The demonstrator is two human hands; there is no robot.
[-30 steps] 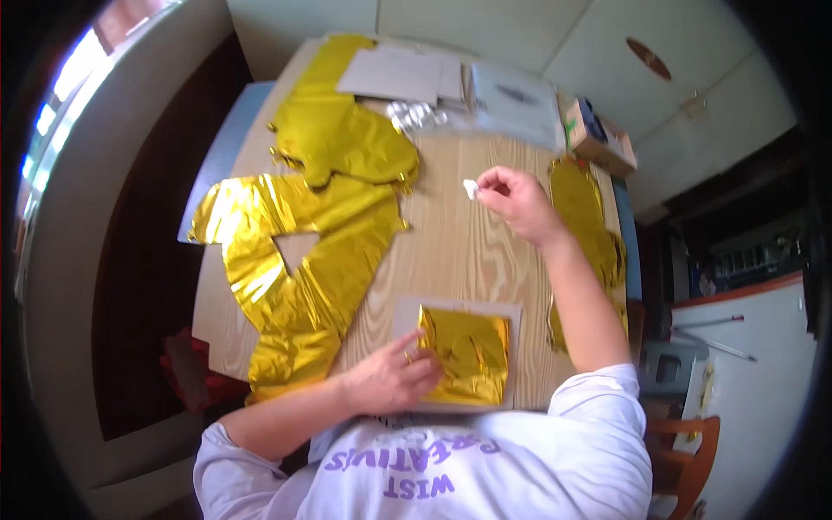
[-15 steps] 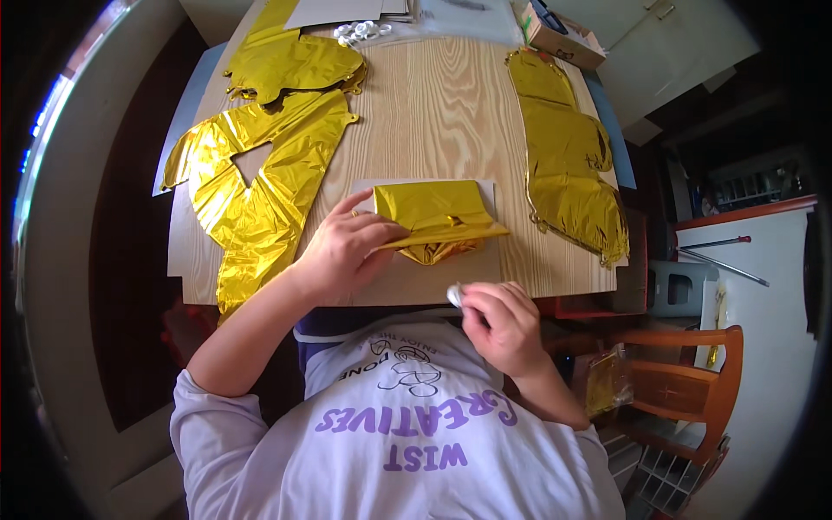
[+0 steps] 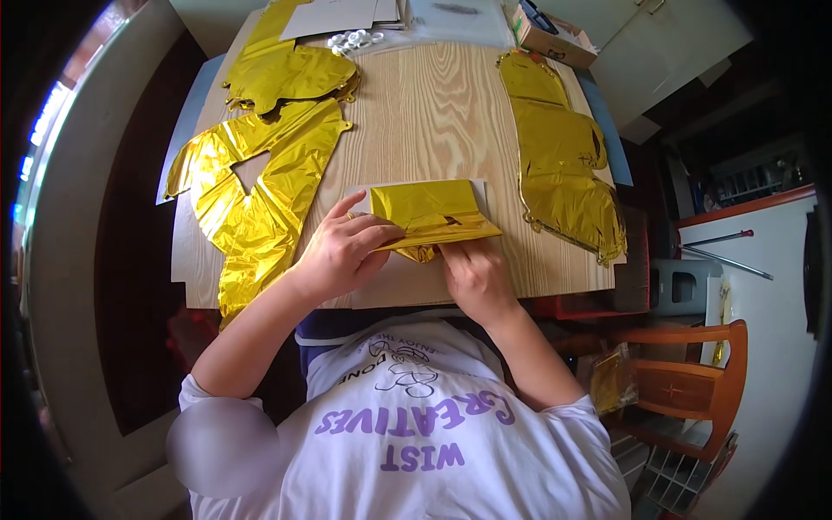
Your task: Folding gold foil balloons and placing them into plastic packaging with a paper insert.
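A folded gold foil balloon (image 3: 420,201) lies on a grey card sheet (image 3: 394,290) at the table's near edge. My left hand (image 3: 340,251) is closed on the left end of its near flap, thumb underneath and fingers on top, with the index finger raised. From the right, my right hand (image 3: 478,277) reaches in under the same flap. Its fingertips are tucked beneath the foil, so what they hold is hidden. A crumpled bit of foil shows below the flap, between the two hands.
Flat gold foil balloons lie at left (image 3: 260,199) and right (image 3: 559,139) on the wooden table (image 3: 425,113). Small white rings (image 3: 354,40), grey cards (image 3: 334,17), clear plastic (image 3: 459,22) and an open box (image 3: 555,39) sit along the far side. A wooden chair (image 3: 685,377) stands at right.
My right hand has moved up and left from the table's edge to beneath the foil flap. The small white piece it held is now out of sight. My left hand keeps its hold.
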